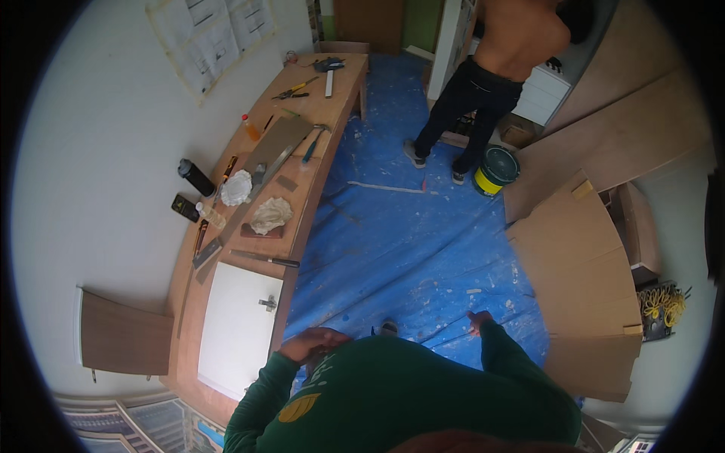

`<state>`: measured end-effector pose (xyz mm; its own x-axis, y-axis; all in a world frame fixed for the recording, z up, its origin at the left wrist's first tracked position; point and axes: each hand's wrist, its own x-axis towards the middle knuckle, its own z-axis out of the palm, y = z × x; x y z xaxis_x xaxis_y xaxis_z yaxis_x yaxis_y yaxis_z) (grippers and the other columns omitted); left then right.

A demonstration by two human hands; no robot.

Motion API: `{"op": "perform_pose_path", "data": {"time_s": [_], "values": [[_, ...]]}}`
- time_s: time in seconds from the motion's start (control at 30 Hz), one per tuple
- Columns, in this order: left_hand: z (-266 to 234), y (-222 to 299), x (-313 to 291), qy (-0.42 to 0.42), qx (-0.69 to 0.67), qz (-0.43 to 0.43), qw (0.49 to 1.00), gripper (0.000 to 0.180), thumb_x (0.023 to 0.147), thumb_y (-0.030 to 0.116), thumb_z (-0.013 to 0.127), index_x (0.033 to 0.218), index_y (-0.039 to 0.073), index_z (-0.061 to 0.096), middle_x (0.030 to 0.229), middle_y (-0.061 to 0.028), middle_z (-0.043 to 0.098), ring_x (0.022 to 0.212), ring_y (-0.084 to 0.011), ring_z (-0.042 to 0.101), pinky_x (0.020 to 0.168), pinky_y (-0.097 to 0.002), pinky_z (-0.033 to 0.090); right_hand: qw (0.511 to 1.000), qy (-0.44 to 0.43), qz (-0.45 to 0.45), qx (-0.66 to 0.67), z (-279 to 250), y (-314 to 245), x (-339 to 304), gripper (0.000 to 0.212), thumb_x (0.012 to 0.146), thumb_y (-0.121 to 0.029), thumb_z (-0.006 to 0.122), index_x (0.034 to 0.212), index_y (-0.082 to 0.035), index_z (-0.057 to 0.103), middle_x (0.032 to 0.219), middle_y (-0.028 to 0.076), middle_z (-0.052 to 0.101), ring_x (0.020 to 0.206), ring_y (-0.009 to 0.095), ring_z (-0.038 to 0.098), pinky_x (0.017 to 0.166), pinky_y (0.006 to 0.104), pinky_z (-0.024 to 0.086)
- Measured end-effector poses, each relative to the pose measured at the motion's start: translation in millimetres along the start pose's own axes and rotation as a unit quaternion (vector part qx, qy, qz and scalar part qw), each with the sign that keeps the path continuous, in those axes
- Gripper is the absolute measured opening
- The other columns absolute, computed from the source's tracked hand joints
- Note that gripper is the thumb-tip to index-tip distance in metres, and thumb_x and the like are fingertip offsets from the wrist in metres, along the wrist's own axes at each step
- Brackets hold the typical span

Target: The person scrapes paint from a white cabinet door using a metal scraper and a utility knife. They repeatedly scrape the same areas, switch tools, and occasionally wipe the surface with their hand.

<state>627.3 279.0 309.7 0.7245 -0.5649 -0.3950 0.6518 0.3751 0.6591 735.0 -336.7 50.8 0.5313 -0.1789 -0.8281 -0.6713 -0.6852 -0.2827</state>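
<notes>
My left hand [311, 344] is in front of my belly beside the workbench edge, its fingers bent inward and partly covered by my green shirt. Whatever those fingers hold, if anything, is hidden. Low at my side, over the blue floor sheet [408, 249], hangs my right hand [477, 322], fingers loosely apart and nothing seen in them. Nearest my left hand lies a white cabinet door [236, 325] with a metal hinge [267, 303], on the wooden workbench [298, 215]. A dark-handled knife-like tool [264, 258] lies just beyond the door.
On the bench are crumpled cloths [270, 216], a hammer [311, 143], a long metal straightedge [249, 189], bottles [211, 216] and a power tool [329, 65]. A person [491, 75] stands at the far right by a dark bucket [497, 169]. Cardboard sheets [578, 264] lean on the right.
</notes>
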Motion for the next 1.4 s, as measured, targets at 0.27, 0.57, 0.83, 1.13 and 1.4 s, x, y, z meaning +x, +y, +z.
{"op": "perform_pose_path", "data": {"time_s": [0.27, 0.57, 0.83, 1.13, 1.4], "values": [[-103.7, 5.6, 92.6, 0.190, 0.545, 0.120, 0.808, 0.034, 0.104, 0.032, 0.059, 0.117, 0.003, 0.072, 0.115, -0.0132, 0.073, 0.106, -0.0277, 0.071, 0.100, -0.0373, 0.053, 0.998, -0.040, -0.046, -0.007, 85.6, -62.3, 5.5, 0.042, 0.094, -0.045, 0.067, 0.092, -0.003, 0.074, 0.087, 0.017, 0.075, 0.070, 0.033, 0.074, 0.066, 0.0459, 0.060], [-140.5, 55.7, 239.6, 0.040, 0.514, 0.056, 0.855, 0.037, 0.101, 0.038, 0.060, 0.118, 0.007, 0.073, 0.117, -0.0155, 0.073, 0.110, -0.0342, 0.070, 0.096, -0.0436, 0.054, 0.969, 0.068, -0.161, -0.174, 74.9, -34.5, 73.8, 0.043, 0.080, -0.044, 0.072, 0.088, -0.002, 0.079, 0.086, 0.022, 0.076, 0.078, 0.037, 0.075, 0.079, 0.0494, 0.059], [-217.9, 214.8, 280.1, 0.166, 0.586, 0.105, 0.786, 0.030, 0.102, 0.027, 0.055, 0.099, 0.002, 0.072, 0.097, -0.0194, 0.073, 0.095, -0.0404, 0.069, 0.087, -0.0479, 0.054, 0.984, 0.012, 0.120, 0.132, -57.4, -195.7, 17.6, 0.031, 0.101, -0.021, 0.062, 0.125, 0.000, 0.060, 0.100, 0.017, 0.077, 0.076, 0.035, 0.077, 0.060, 0.0462, 0.062], [-206.4, 268.8, 310.2, 0.267, 0.511, 0.084, 0.813, 0.040, 0.103, 0.042, 0.060, 0.097, 0.005, 0.071, 0.089, -0.0171, 0.069, 0.082, -0.0320, 0.065, 0.077, -0.0428, 0.051, 0.994, -0.105, -0.030, -0.018, -71.3, -339.7, 84.3, 0.055, 0.096, -0.022, 0.069, 0.148, -0.012, 0.053, 0.097, 0.013, 0.073, 0.083, 0.028, 0.074, 0.068, 0.0456, 0.061], [-220.7, 155.9, 303.0, 0.379, 0.487, -0.160, 0.770, 0.059, 0.098, 0.057, 0.059, 0.118, 0.003, 0.070, 0.120, -0.0262, 0.070, 0.111, -0.0468, 0.066, 0.097, -0.0496, 0.052, 0.986, -0.133, -0.025, -0.093, -167.3, -417.2, 249.4, 0.029, 0.097, -0.036, 0.067, 0.102, -0.007, 0.071, 0.083, 0.011, 0.071, 0.063, 0.028, 0.066, 0.052, 0.0447, 0.052]]}}
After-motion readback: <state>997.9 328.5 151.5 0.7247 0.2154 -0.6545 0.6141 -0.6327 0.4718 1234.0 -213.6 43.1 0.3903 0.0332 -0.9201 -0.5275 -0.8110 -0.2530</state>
